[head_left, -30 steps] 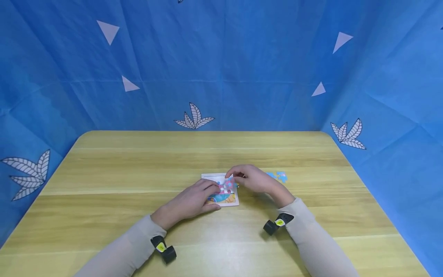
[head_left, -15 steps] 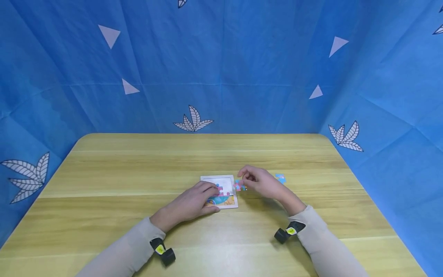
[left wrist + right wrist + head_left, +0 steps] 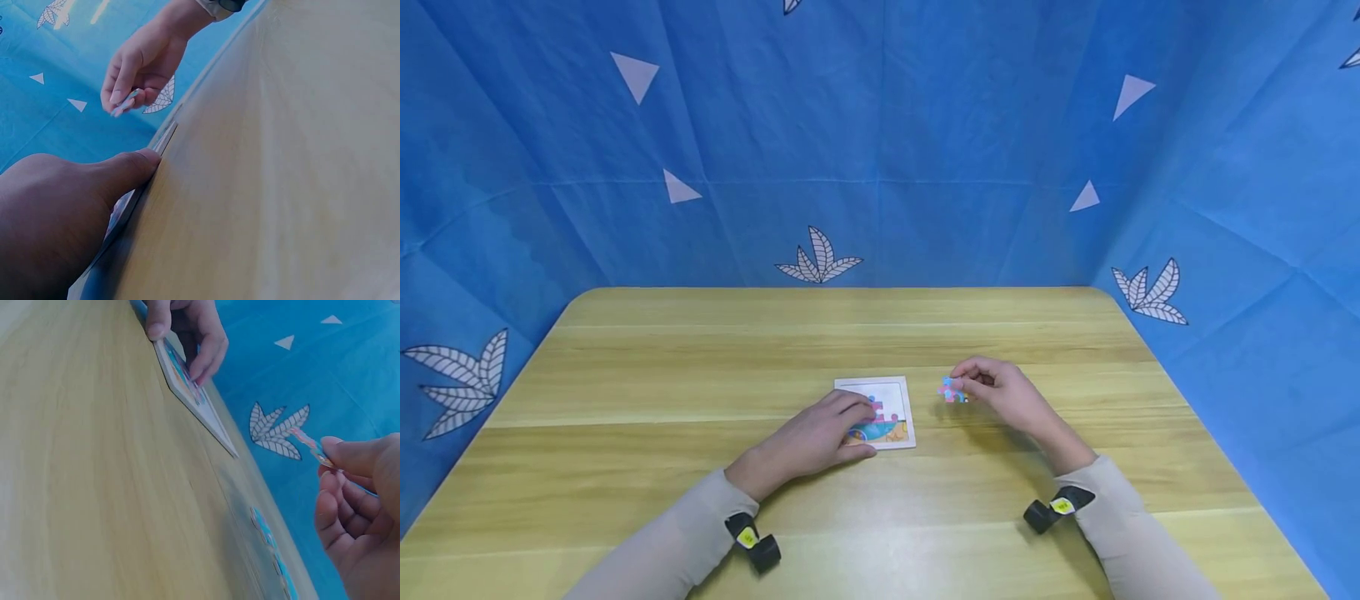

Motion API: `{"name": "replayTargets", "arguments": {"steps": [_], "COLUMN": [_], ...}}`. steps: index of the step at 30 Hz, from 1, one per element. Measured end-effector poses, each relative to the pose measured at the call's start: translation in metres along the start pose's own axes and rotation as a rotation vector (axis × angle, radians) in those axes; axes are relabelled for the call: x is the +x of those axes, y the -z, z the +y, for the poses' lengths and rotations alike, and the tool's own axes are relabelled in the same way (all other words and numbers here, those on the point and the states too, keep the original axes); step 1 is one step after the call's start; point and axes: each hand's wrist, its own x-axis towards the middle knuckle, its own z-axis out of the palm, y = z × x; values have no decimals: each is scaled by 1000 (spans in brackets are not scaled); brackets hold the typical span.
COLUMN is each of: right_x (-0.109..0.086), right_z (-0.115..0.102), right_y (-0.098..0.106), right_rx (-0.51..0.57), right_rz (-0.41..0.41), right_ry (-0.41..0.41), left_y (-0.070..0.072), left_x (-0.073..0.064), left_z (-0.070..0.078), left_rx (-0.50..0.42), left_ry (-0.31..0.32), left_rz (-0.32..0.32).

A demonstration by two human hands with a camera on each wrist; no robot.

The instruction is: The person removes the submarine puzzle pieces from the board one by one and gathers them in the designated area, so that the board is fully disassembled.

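In the head view my left hand (image 3: 820,429) holds the white-rimmed jigsaw puzzle frame (image 3: 908,417), covering its left part. Its thumb lies along the near edge, and its bent fingers rest on the fitted pieces, as the right wrist view shows. Blue, pink and orange pieces (image 3: 887,430) fill the lower part; the upper right shows bare white backing. To the right of the frame, my right hand (image 3: 1003,396) pinches a pink-and-blue jigsaw piece (image 3: 952,390) between thumb and fingers, held above the table. In the right wrist view this piece (image 3: 306,442) appears edge-on.
Loose blue jigsaw pieces (image 3: 273,550) lie on the wooden table below my right hand in the right wrist view; the hand hides them in the head view. A blue patterned curtain (image 3: 880,150) hangs behind the table (image 3: 700,350). Both wrists carry small black cameras.
My right hand has moved right, away from over the frame, carrying the pinched jigsaw piece, and now covers the spot where loose pieces showed. My left hand stays on the frame.
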Motion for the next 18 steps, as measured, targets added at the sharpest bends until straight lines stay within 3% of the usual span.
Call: {"name": "replayTargets", "arguments": {"steps": [8, 18], "right_x": [-4, -8], "right_z": [12, 25], "right_y": [14, 23], "right_rx": [-2, 0], "right_rz": [76, 105], "right_ry": [-31, -49], "left_y": [-2, -2], "left_x": [1, 1], "left_z": [-1, -2], "left_rx": [2, -6], "left_ry": [13, 26], "left_rz": [-13, -25]}}
